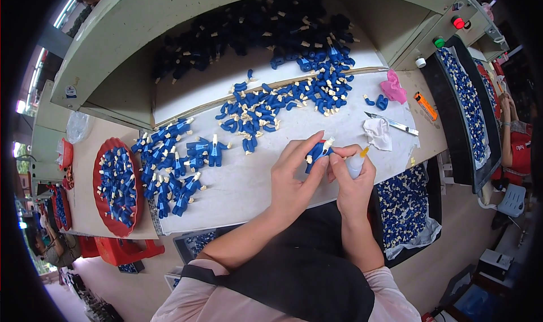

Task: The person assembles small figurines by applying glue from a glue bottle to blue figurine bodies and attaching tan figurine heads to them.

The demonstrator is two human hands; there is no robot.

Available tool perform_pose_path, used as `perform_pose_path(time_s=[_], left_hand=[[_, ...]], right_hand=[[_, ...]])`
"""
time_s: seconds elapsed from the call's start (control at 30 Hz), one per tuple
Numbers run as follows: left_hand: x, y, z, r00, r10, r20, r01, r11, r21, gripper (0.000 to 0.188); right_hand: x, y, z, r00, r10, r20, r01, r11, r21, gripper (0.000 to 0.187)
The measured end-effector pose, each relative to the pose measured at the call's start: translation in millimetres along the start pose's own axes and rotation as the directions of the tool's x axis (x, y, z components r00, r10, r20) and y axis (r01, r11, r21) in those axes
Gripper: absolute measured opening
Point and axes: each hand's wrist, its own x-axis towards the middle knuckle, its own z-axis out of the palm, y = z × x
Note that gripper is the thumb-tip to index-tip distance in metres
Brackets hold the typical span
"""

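My left hand (pixel 289 183) is closed on a small blue figurine body (pixel 317 152) with a cream neck, held above the white work surface (pixel 243 189). My right hand (pixel 356 194) grips a small translucent squeeze bottle (pixel 354 164) with a yellow tip pointing up and away from me. Its thumb and fingertips meet the figurine's right side; whether they also pinch a small part there is hidden. Beyond both hands lies a pile of loose blue arms with cream hands (pixel 263 110). To the left, several figurine bodies with arms (pixel 175 163) lie in a heap.
At far left, a red scalloped tray (pixel 137 194) holds more figurines. A craft knife (pixel 396 124), white cloth (pixel 378 134), pink cloth (pixel 393 87) and orange box cutter (pixel 425 106) lie right. Blue parts fill the shelf (pixel 198 104) and a lined tray (pixel 432 231). Another person's arm (pixel 506 110) shows far right.
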Motion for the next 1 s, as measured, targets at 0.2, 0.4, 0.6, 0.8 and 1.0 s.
perform_pose_path(time_s=[0.2,0.4,0.6,0.8,1.0], left_hand=[[2.0,4.1,-3.8,0.996,-0.073,0.055,0.071,0.997,0.030,0.035],[5.7,-0.6,-14.3,0.925,-0.265,0.272,0.367,0.805,-0.466,0.034],[13.2,-4.0,-19.5,0.693,-0.426,0.582,0.721,0.388,-0.574,0.040],[14.1,4.2,-20.4,0.690,-0.357,0.629,0.704,0.131,-0.698,0.042],[11.5,6.6,-22.2,0.696,-0.312,0.646,0.703,0.115,-0.702,0.043]], right_hand=[[-1.0,1.2,2.5,0.999,0.035,-0.021,-0.034,0.999,0.034,0.005],[7.1,-1.1,-11.7,0.995,0.095,0.015,-0.095,0.996,0.001,0.006],[14.3,-14.8,-21.7,0.972,0.132,0.192,-0.114,0.988,-0.106,0.010],[6.2,-27.5,-19.7,0.975,-0.197,0.101,0.218,0.935,-0.280,0.024],[-11.1,-20.2,-24.8,0.922,-0.367,0.127,0.388,0.857,-0.340,0.029]])
